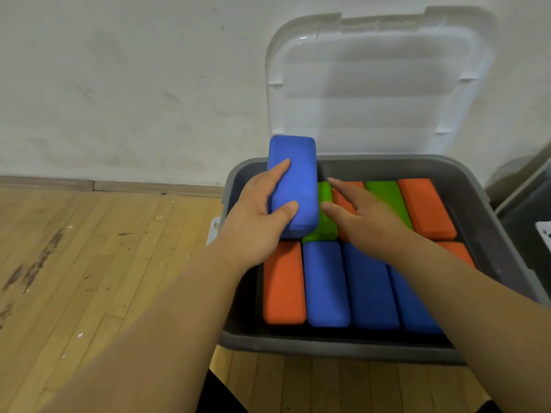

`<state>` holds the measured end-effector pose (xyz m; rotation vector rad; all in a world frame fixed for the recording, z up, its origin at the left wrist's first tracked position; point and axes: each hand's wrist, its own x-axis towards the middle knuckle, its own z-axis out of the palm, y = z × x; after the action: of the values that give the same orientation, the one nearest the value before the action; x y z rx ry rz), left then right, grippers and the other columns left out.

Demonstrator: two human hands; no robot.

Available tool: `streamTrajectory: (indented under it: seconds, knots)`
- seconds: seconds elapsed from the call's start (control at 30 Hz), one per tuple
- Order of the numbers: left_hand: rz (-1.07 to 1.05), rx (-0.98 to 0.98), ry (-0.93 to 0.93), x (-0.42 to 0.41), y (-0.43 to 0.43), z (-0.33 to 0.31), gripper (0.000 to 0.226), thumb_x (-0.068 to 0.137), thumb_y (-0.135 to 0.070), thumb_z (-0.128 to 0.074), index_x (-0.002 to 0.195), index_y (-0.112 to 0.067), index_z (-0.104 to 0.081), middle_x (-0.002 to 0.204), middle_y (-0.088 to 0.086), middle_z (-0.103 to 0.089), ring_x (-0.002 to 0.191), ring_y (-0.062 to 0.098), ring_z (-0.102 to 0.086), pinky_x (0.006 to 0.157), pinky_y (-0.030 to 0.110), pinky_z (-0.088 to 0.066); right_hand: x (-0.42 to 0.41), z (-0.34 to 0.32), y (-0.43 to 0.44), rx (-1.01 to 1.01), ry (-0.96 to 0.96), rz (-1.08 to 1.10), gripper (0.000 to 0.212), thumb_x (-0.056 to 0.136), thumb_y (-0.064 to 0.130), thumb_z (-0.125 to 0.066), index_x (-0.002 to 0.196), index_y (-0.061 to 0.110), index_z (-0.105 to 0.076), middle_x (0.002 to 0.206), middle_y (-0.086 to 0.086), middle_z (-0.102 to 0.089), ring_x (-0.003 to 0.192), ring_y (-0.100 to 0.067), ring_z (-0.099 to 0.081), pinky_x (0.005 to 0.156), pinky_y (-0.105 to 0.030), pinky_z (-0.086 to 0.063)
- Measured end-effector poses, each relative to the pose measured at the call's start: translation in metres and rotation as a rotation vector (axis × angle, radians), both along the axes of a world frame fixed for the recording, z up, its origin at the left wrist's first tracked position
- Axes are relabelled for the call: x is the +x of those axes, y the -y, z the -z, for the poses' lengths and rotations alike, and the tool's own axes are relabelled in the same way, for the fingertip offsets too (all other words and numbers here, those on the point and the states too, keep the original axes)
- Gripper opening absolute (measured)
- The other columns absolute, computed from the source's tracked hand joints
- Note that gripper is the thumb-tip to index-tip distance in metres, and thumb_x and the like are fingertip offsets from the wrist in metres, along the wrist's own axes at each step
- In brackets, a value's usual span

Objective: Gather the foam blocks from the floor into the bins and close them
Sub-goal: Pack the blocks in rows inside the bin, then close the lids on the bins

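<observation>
My left grip (262,216) is clamped on one blue foam block (293,180), thumb on its near face, fingers along its left side. I hold it tilted over the far left corner of the grey bin (343,347), above the blocks already inside.

My right grip (363,216) is just right of the held block, fingers spread apart and holding nothing, hovering over the far row. Whether the fingertips touch the blocks beneath, I cannot tell.

Count inside the bin, two rows, all lying flat side by side:
- Near row, below my grips: one orange block (284,284) at the left, then three blue blocks (326,286), then a sliver of another orange block (459,253) past my right forearm. My forearm covers part of this row.
- Far row: a green block (325,216) directly right of the held one, an orange block partly under my right grip, a second green block (387,195), then an orange block (426,208) at the far right.

Visible total: four blue with the held one, four orange, two green.

The bin's clear lid (378,84) stands open behind it, leaning against the white wall (119,84). The bin sits on the wooden floor (89,263). The edge of a second container (524,222) shows to the right of my right grip, contents unclear.
</observation>
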<state>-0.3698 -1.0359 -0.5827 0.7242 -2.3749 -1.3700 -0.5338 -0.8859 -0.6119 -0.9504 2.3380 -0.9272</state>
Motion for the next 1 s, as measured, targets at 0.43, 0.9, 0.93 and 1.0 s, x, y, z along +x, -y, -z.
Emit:
streamTrajectory:
  seconds: [0.43, 0.9, 0.93, 1.0]
  knots:
    - [-0.029, 0.019, 0.345, -0.027, 0.012, 0.057, 0.075, 0.104, -0.044, -0.055, 0.163, -0.043, -0.008, 0.161, 0.002, -0.037, 0.128, 0.003, -0.043, 0.101, 0.020, -0.029, -0.010, 0.074, -0.032, 0.555, -0.413, -0.035, 0.088, 0.081, 0.093, -0.012, 0.155, 0.054, 0.017, 0.171, -0.003, 0.017, 0.156, -0.039, 0.014, 0.122, -0.064, 0.003]
    - [-0.102, -0.253, 0.640, -0.043, 0.007, 0.104, 0.072, 0.100, -0.065, -0.035, 0.159, -0.052, 0.005, 0.135, 0.014, -0.046, 0.114, 0.039, -0.055, 0.091, 0.049, -0.046, -0.017, 0.078, -0.025, 0.581, -0.425, -0.013, 0.090, 0.083, 0.091, -0.019, 0.156, 0.052, 0.016, 0.171, -0.002, 0.017, 0.155, -0.036, 0.016, 0.122, -0.061, 0.005]
    - [-0.107, -0.274, 0.661, -0.045, 0.006, 0.102, 0.073, 0.100, -0.065, -0.035, 0.159, -0.051, 0.005, 0.137, 0.015, -0.045, 0.116, 0.042, -0.053, 0.093, 0.051, -0.045, -0.018, 0.077, -0.024, 0.592, -0.417, -0.012, 0.090, 0.083, 0.091, -0.021, 0.156, 0.052, 0.015, 0.171, -0.002, 0.017, 0.155, -0.037, 0.016, 0.122, -0.061, 0.005]
    - [-0.111, -0.289, 0.711, -0.046, 0.007, 0.099, 0.073, 0.100, -0.065, -0.036, 0.160, -0.049, 0.003, 0.143, 0.017, -0.040, 0.123, 0.045, -0.048, 0.101, 0.056, -0.041, -0.020, 0.072, -0.021, 0.624, -0.382, -0.021, 0.091, 0.083, 0.091, -0.024, 0.156, 0.053, 0.014, 0.171, -0.002, 0.018, 0.155, -0.037, 0.017, 0.122, -0.060, 0.007]
